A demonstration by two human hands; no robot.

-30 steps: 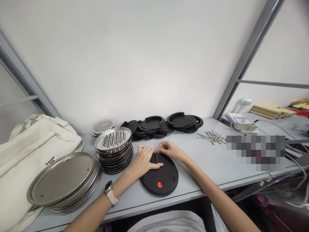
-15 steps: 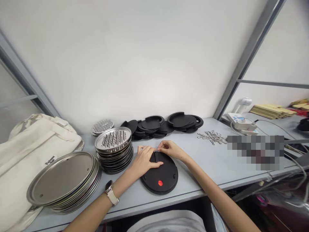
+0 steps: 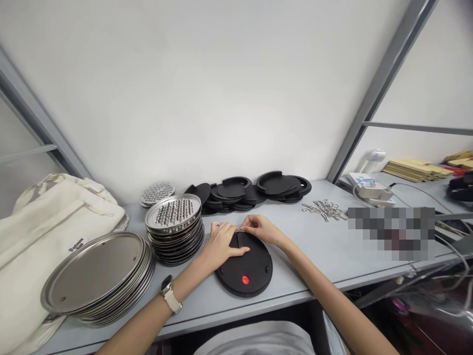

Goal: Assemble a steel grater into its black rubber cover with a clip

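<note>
Holding the black disc point(image 3: 254, 264) with left hand point(image 3: 223, 246) part-open: thumb across its face, fingers over far rim. Right hand point(image 3: 258, 229) just beside, fingertips pinched on a small metal piece point(image 3: 239, 230) at that rim, mostly hidden. Best done, I judge, with left pressure flat, right pinch in line with the groove point(image 3: 240, 241). Metal disc stack point(image 3: 177, 250) near, left of left hand. Most room: right of right hand, short of the metal clips point(image 3: 325, 210). Table edge point(image 3: 281, 306) bodyward.
</note>
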